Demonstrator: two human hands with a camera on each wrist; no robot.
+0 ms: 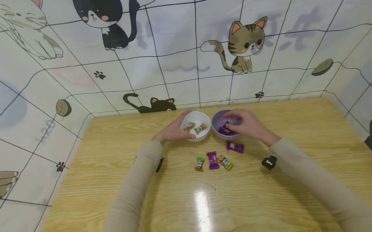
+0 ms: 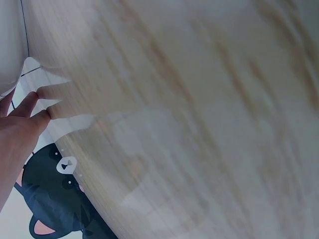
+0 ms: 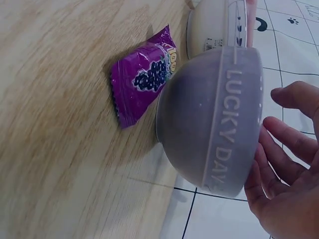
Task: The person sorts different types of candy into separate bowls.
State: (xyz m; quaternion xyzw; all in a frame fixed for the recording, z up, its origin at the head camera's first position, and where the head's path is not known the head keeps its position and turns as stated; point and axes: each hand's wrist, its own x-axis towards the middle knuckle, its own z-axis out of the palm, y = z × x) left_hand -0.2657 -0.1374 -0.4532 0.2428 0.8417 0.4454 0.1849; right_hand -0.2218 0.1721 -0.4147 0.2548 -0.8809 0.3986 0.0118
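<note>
My left hand (image 1: 173, 129) holds the white bowl (image 1: 202, 116) at its left side, thumb near the front rim and fingers toward the back. Two orange-and-green wrapped candies (image 1: 201, 128) lie in that bowl. Right beside it stands the purple bowl (image 1: 218, 118), lettered "LUCKY DAY" in the right wrist view, with purple wrapped candies (image 1: 225, 129) inside. My right hand (image 1: 250, 124) is over its right side, thumb and fingers spread apart at the rim. In the right wrist view nothing shows between them. A grape-printed candy (image 3: 142, 77) lies close against the bowl's foot.
In front of the bowls, on the wooden table (image 1: 166, 205), lie another purple candy (image 1: 213, 160) and two orange-and-green candies, one to its left (image 1: 199, 163) and one to its right. A cat-patterned sheet (image 1: 179, 69) rises behind the table and along both sides.
</note>
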